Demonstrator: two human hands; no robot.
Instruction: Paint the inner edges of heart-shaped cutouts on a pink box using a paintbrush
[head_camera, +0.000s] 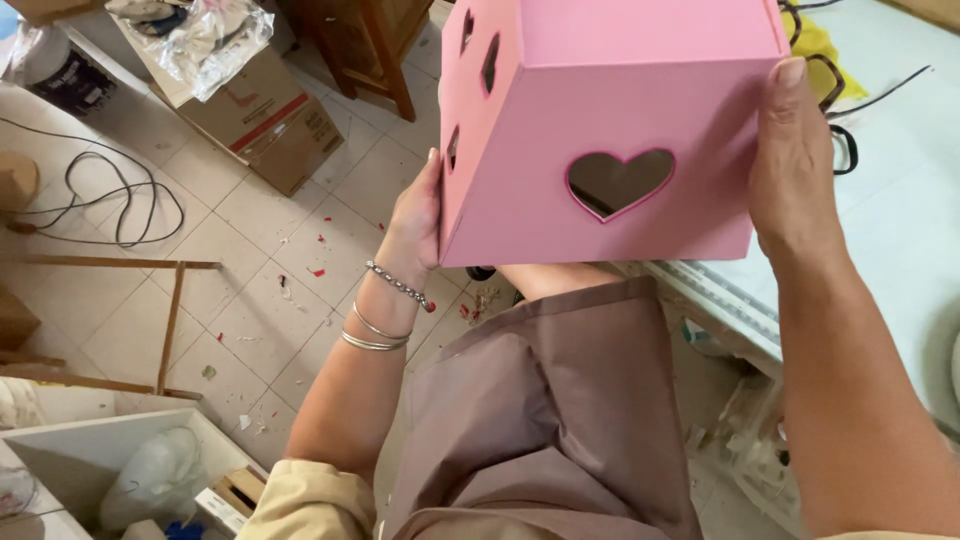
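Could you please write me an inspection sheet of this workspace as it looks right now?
Surface: pale tiled floor strewn with red and white scraps; a light table at right.
Job's things: pink box with heart-shaped cutouts, held up above the lap.
Clutter: cardboard box with crumpled plastic wrap on top; white bin holding a bag.
Grippers: left hand presses the box's left side; right hand grips its right side.
Cables: black cord looped on the floor; thin black wires on the table.
Surroundings: wooden frame at left, wooden furniture legs at top.
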